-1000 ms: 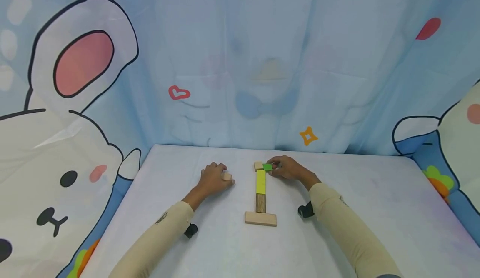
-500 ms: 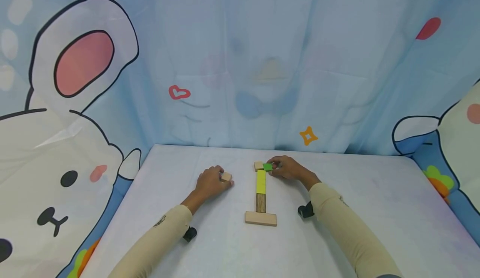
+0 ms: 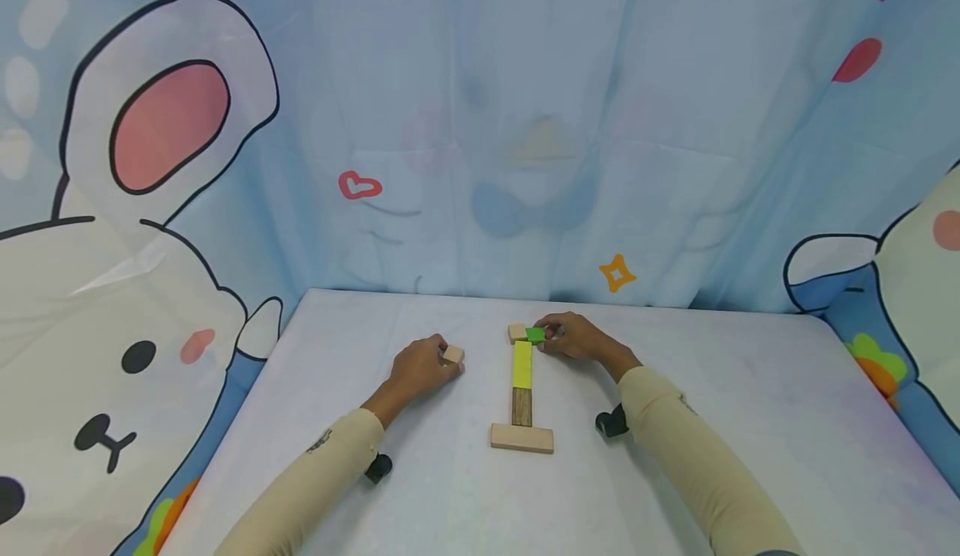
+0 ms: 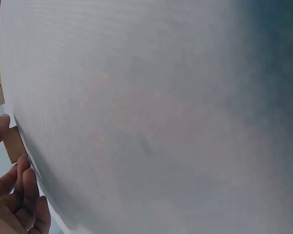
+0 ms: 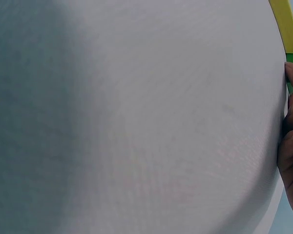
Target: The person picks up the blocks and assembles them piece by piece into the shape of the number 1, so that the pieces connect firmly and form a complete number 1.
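Observation:
My left hand [image 3: 422, 366] pinches a small plain wooden block [image 3: 453, 354] between thumb and fingers, left of a row of blocks; the left wrist view shows the same wooden block [image 4: 14, 145] between the fingertips. At the row's far end, my right hand [image 3: 576, 336] holds a green block [image 3: 535, 334] by its right side. Touching that green block on the left is another plain wooden block [image 3: 517, 333]. Below them a yellow block [image 3: 522, 364] lies lengthwise, followed by a brown wood-grain block [image 3: 521, 406]. A long pale wooden block [image 3: 522, 438] lies crosswise at the near end.
The blocks lie on a table with a white cloth [image 3: 480, 506]. A blue printed curtain [image 3: 480, 122] hangs behind the table's far edge. Small black devices sit under both wrists.
My left hand has drawn slightly left and nearer to me, and its fingers now show more of the wooden block. The right hand and the row have stayed in place.

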Demonstrator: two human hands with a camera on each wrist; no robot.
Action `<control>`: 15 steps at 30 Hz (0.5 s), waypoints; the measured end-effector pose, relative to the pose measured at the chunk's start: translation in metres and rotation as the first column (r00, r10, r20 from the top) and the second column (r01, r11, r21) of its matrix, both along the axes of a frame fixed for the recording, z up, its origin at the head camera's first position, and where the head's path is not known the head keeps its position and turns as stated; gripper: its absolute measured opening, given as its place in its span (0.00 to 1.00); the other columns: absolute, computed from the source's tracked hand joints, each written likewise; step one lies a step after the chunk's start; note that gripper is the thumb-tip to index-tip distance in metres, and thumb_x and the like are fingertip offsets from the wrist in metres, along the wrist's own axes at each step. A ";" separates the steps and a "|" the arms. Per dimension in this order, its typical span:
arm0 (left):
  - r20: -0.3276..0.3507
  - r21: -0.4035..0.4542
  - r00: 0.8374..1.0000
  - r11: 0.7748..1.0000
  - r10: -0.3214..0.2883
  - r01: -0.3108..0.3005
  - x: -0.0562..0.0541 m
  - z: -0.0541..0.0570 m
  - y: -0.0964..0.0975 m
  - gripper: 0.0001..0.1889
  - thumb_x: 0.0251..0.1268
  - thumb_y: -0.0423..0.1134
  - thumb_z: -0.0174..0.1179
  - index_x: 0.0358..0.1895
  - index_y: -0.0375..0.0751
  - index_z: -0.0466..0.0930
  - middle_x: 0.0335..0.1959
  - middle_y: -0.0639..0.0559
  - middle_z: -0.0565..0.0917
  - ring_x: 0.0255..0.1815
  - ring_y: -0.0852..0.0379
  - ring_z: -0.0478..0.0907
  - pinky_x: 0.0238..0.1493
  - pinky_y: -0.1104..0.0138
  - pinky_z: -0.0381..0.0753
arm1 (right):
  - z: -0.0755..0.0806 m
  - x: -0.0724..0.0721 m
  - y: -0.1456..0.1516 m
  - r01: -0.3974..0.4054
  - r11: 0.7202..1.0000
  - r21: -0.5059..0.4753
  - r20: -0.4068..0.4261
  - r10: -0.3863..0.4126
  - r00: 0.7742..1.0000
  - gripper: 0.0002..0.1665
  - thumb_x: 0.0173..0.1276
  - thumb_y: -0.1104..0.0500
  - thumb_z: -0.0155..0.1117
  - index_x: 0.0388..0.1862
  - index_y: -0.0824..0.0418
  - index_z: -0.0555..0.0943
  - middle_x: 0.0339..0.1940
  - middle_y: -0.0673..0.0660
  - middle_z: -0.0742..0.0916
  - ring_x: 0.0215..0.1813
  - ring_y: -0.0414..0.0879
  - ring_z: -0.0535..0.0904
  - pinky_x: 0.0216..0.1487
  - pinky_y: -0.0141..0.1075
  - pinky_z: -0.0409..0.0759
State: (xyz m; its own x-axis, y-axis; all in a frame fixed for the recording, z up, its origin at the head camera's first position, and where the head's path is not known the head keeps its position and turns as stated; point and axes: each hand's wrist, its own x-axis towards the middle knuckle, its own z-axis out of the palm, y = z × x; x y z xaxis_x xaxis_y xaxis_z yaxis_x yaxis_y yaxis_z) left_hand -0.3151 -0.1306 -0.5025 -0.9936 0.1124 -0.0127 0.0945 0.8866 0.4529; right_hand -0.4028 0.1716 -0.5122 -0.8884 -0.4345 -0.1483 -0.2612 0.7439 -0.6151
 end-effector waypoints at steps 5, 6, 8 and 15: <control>0.002 -0.007 1.000 1.000 0.001 -0.001 0.000 0.000 -0.001 0.24 0.61 0.51 0.69 0.52 0.36 0.81 0.41 0.46 0.87 0.33 0.56 0.79 0.34 0.62 0.77 | 0.002 0.001 -0.001 0.009 1.000 0.000 0.013 -0.009 1.000 0.24 0.68 0.57 0.69 0.62 0.61 0.80 0.46 0.58 0.83 0.49 0.51 0.74 0.53 0.47 0.73; 0.001 -0.005 1.000 1.000 0.000 0.000 0.000 0.000 -0.001 0.24 0.61 0.51 0.69 0.52 0.36 0.81 0.41 0.46 0.87 0.33 0.56 0.79 0.34 0.62 0.77 | 0.002 0.001 -0.001 0.006 1.000 0.001 0.012 -0.007 1.000 0.24 0.68 0.57 0.69 0.62 0.61 0.80 0.46 0.58 0.83 0.49 0.51 0.74 0.53 0.47 0.73; -0.002 0.009 1.000 1.000 -0.003 0.003 0.000 -0.001 -0.001 0.23 0.61 0.50 0.68 0.52 0.36 0.81 0.41 0.45 0.88 0.33 0.55 0.80 0.34 0.62 0.77 | 0.001 0.001 0.000 -0.002 1.000 0.003 0.003 0.002 1.000 0.24 0.68 0.57 0.69 0.62 0.61 0.80 0.46 0.57 0.83 0.49 0.50 0.75 0.54 0.47 0.73; -0.002 0.109 1.000 0.994 -0.022 0.022 0.000 -0.003 -0.002 0.20 0.62 0.43 0.68 0.51 0.31 0.81 0.38 0.44 0.87 0.33 0.56 0.80 0.36 0.62 0.80 | -0.001 -0.001 0.002 -0.029 1.000 0.006 -0.026 0.029 0.999 0.23 0.68 0.57 0.69 0.61 0.61 0.81 0.45 0.57 0.84 0.49 0.50 0.76 0.54 0.48 0.74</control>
State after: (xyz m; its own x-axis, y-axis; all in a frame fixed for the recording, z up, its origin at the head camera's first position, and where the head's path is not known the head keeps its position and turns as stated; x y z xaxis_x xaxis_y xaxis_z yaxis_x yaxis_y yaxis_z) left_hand -0.3154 -0.1323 -0.5059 -0.9908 0.1352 0.0022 0.1144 0.8293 0.5469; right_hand -0.4042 0.1737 -0.5137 -0.8792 -0.4590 -0.1279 -0.2982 0.7393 -0.6038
